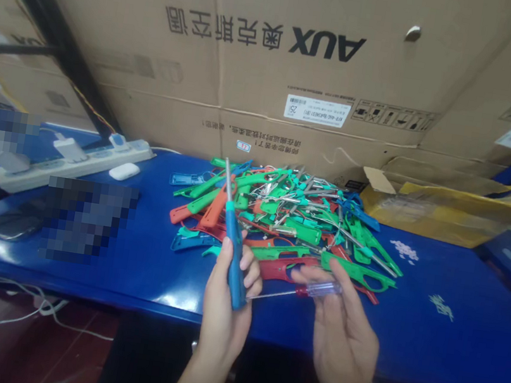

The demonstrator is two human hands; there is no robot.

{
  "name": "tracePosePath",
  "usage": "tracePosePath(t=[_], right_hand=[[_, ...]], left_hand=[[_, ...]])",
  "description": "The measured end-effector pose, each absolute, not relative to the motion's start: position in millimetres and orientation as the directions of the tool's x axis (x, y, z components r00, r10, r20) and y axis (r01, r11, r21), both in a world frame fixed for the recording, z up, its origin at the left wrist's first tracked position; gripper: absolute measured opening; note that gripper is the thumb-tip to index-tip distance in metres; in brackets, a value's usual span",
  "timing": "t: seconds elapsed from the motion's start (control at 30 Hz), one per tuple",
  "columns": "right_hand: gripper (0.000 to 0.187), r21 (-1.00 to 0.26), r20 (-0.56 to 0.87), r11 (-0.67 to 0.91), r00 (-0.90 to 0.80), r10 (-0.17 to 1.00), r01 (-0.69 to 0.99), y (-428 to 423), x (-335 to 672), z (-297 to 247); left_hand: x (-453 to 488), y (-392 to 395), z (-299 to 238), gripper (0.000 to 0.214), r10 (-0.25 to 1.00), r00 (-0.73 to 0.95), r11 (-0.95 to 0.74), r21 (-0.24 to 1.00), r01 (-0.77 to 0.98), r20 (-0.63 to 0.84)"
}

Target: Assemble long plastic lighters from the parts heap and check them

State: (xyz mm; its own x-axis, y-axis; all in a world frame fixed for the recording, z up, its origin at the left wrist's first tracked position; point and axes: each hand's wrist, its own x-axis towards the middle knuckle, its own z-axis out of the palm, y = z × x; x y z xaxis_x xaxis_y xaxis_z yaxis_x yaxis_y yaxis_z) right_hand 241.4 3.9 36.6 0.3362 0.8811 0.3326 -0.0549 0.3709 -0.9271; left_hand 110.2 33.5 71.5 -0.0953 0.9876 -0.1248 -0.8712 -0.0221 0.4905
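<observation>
My left hand (pixel 229 303) is wrapped round a blue long-nosed gas lighter (pixel 234 259), its metal tube pointing up and away. In my right hand (pixel 344 333) is a screwdriver (pixel 322 289) with a clear purplish handle and a red collar. The screwdriver's thin shaft reaches left to the lower end of the lighter; whether its tip sits in a screw is too small to tell. Just beyond both hands lies a heap of lighter parts (pixel 297 231): green, red, orange and blue casings, metal tubes and thin wires.
A large cardboard sheet (pixel 252 82) stands behind the blue table (pixel 153 266). At the left are a white power strip (pixel 91 160), a white earbud case (pixel 124 171) and a dark phone (pixel 13 224). On the right lie a yellow-edged box (pixel 439 212), small pinkish pieces (pixel 404 251) and small pale pieces (pixel 440 306).
</observation>
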Motion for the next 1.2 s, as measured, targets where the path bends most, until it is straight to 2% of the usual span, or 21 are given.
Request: tracePosePath(t=[0.13,0.23,0.43,0.53,0.6,0.7,0.9,1.03,1.1,1.2], right_hand=[[0.040,-0.920,0.357,0.392,0.403,0.843,-0.003,5.6,244.7,35.8],[0.038,-0.928,0.361,0.368,0.384,0.850,0.058,5.6,246.1,34.8],[0.033,-0.885,0.423,0.465,0.356,0.833,-0.037,7.0,247.1,35.9],[0.021,-0.870,0.473,0.489,0.374,0.798,0.058,5.9,245.5,38.8],[0.023,-0.885,0.456,0.455,0.361,0.813,0.094,4.5,244.8,39.2],[0.030,-0.908,0.405,0.416,0.354,0.843,0.049,4.1,244.8,37.2],[0.012,-0.889,0.414,0.458,0.433,0.801,0.003,9.7,244.6,37.5],[0.027,-0.920,0.270,0.344,0.330,0.904,-0.188,12.6,248.6,37.9],[0.029,-0.914,0.248,0.328,0.309,0.918,-0.240,13.6,250.8,35.4],[0.022,-0.917,0.261,0.353,0.393,0.882,-0.184,14.7,250.7,32.8]], left_hand=[[110.6,33.9,70.9,0.021,0.990,-0.070,0.004,0.508,-0.861,-0.126],[111.2,33.7,70.7,0.023,0.988,-0.086,-0.010,0.502,-0.865,-0.130],[111.6,33.2,72.5,0.026,0.985,-0.098,-0.010,0.517,-0.856,-0.142],[111.2,33.1,73.0,0.026,0.986,-0.091,-0.006,0.511,-0.860,-0.141],[111.0,33.2,72.8,0.026,0.984,-0.099,-0.011,0.502,-0.865,-0.149],[111.3,33.5,72.5,0.024,0.980,-0.118,-0.021,0.501,-0.865,-0.163],[112.5,34.1,72.0,0.023,0.975,-0.146,-0.043,0.502,-0.864,-0.167],[113.5,34.8,71.6,0.028,0.973,-0.145,-0.040,0.488,-0.872,-0.180],[114.1,35.0,71.5,0.028,0.972,-0.149,-0.041,0.488,-0.872,-0.184],[114.8,34.8,71.8,0.028,0.972,-0.152,-0.042,0.501,-0.865,-0.180]])
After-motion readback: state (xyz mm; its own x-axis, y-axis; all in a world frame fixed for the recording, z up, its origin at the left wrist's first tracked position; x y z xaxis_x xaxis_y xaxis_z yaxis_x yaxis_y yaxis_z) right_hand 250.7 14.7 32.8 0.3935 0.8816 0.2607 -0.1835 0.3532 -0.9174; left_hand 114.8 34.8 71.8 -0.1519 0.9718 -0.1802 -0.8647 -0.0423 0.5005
